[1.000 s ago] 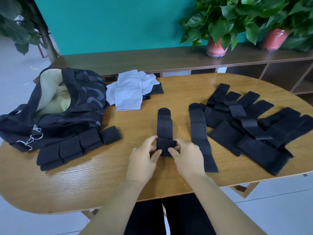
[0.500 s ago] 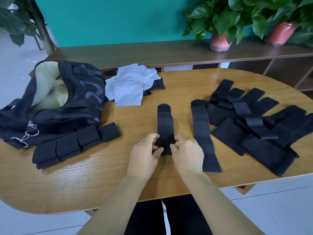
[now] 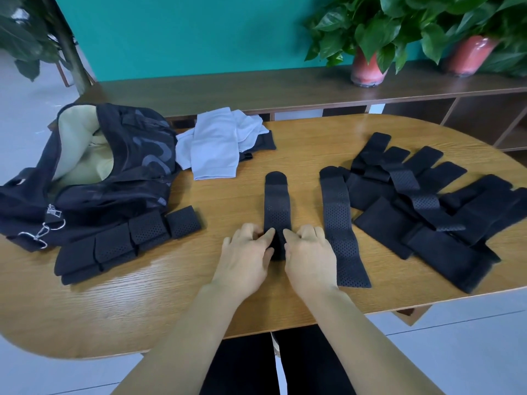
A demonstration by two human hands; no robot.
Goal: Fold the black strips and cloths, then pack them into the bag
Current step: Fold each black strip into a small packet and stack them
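Hidden or unclear: the near end of the centre strip [image 3: 277,212] lies under both hands; whether it is already folded there cannot be told. The bag [image 3: 94,178] is cut off at the left frame edge. The pile of unfolded strips [image 3: 427,212] overlaps itself, so no count is possible.
Left hand [image 3: 245,256]: fingers curled, thumb and forefinger pinching the strip's near end from its left side.
Right hand [image 3: 309,253]: fingers curled, pinching the same end from its right side.
Centre strip, material: black perforated fabric, flat, narrow, rounded solid tab at the far end.
Centre strip, axis: long axis runs away from the person, rounded end pointing toward the far table edge.
Centre strip, location: mid-table on the wooden table [image 3: 142,303], between the hands.
Second strip [image 3: 340,223]: same perforated make, just right of the right hand, roughly parallel, slightly slanted.
Folded strips [image 3: 125,243]: stacked bundle against the bag's near side.
Bag: black, open mouth, pale lining, metal clip at front.
Pale cloths [image 3: 218,148]: light fabric, loosely folded, beside the bag's far right, a black cloth partly beneath.
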